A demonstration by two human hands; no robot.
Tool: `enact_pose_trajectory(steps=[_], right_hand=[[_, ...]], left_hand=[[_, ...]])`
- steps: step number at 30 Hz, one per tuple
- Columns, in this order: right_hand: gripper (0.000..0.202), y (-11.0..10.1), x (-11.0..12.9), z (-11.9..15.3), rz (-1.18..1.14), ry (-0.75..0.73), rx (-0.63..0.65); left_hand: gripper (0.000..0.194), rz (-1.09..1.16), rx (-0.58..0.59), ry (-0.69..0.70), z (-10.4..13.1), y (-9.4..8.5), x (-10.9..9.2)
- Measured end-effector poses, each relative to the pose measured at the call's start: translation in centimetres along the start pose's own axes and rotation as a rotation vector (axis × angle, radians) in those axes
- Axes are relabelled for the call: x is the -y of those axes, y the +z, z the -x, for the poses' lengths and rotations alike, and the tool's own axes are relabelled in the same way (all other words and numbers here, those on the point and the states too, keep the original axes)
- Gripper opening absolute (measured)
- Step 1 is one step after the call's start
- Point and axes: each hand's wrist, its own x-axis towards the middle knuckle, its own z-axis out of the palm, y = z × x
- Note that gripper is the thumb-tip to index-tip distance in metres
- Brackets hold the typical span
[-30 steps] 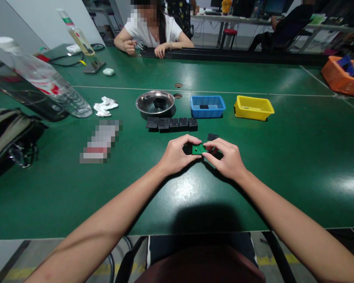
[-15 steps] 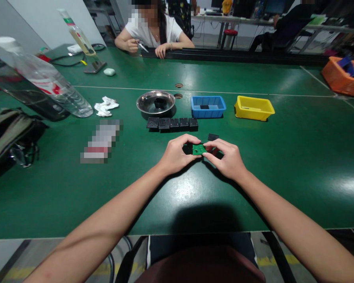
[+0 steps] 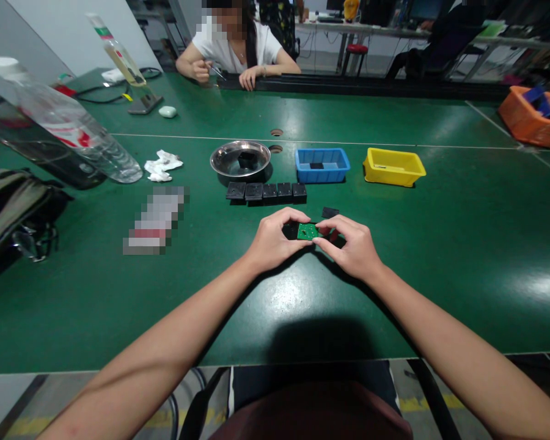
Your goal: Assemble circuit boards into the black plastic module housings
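Observation:
A small green circuit board (image 3: 307,231) is gripped between both hands just above the table. My left hand (image 3: 277,240) is closed on its left side, thumb at the near edge and fingers at the far edge. A dark part shows beside the board within that hand; what it is I cannot make out. My right hand (image 3: 352,243) pinches the board's right side with thumb and fingertips. Right behind the hands lies a flat black piece (image 3: 330,212). Farther back, several square black cases (image 3: 269,194) stand in a row.
Behind the row are a metal bowl (image 3: 218,165) with a black part, a blue bin (image 3: 323,175) and a yellow bin (image 3: 396,175). Bottles (image 3: 85,134), crumpled tissue (image 3: 163,165) and a bag (image 3: 18,208) are at left. An orange basket (image 3: 531,125) stands far right. A person (image 3: 242,55) sits opposite.
The view has shifted very slightly. Both hands keep their hold on the circuit board, with almost no visible movement.

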Motion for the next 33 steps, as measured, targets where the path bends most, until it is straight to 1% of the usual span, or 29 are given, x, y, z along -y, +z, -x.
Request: enact_pose_trajectory(steps=[6, 10, 15, 21, 29, 33], right_hand=[[0.013, -0.20, -0.12, -0.08, 0.046, -0.059, -0.001], [0.014, -0.22, -0.24, -0.06, 0.057, -0.057, 0.025], [0.014, -0.19, -0.18, -0.02, 0.055, -0.061, 0.009], [0.013, -0.12, -0.18, -0.02, 0.011, -0.013, 0.027], [0.012, -0.24, 0.17, 0.05, -0.070, 0.006, -0.021], [0.012, -0.07, 0.00, 0.02, -0.098, 0.034, -0.010]], left_hand=[[0.033, -0.031, -0.005, 0.046, -0.10, -0.05, 0.10], [0.033, -0.056, 0.014, 0.062, -0.08, -0.04, 0.04], [0.032, -0.062, 0.009, 0.084, -0.06, -0.02, -0.03], [0.030, -0.050, 0.014, 0.092, -0.03, -0.05, 0.10], [0.033, -0.005, 0.000, 0.064, -0.04, -0.01, -0.09], [0.032, -0.004, 0.001, 0.081, -0.03, -0.07, -0.14]])
